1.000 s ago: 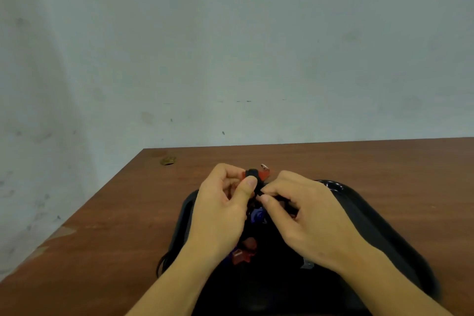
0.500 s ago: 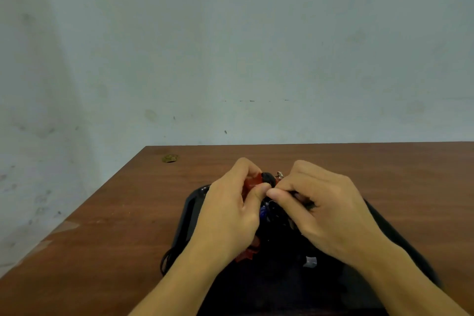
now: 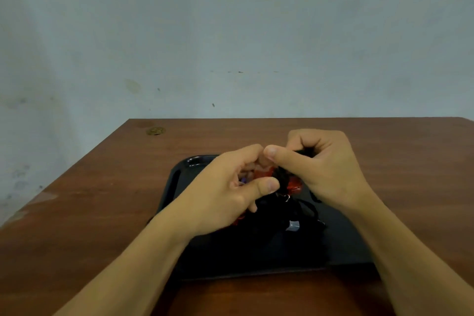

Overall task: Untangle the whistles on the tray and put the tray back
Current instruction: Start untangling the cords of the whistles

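Note:
A black tray (image 3: 177,182) lies on the brown table in front of me. Both hands hover over its middle, working a tangled bunch of whistles (image 3: 292,186) with red bodies, a bit of purple and black cords. My left hand (image 3: 225,195) curls its fingers and thumb round the red and purple whistles. Fingers of my right hand (image 3: 323,169) are curled and pinch a black cord at the top of the bunch. More black cord (image 3: 307,210) and a small silver piece (image 3: 293,226) lie on the tray below. Much of the bunch is hidden by my hands.
The wooden table (image 3: 102,213) reaches to a pale wall at the back. Its left edge runs diagonally at the left. A small brassy round spot (image 3: 155,131) sits near the table's far left corner.
Both hands have stayed over the tray. My right hand has risen and pulled its cord up and to the right, while my left hand has turned the whistles lower in its grip.

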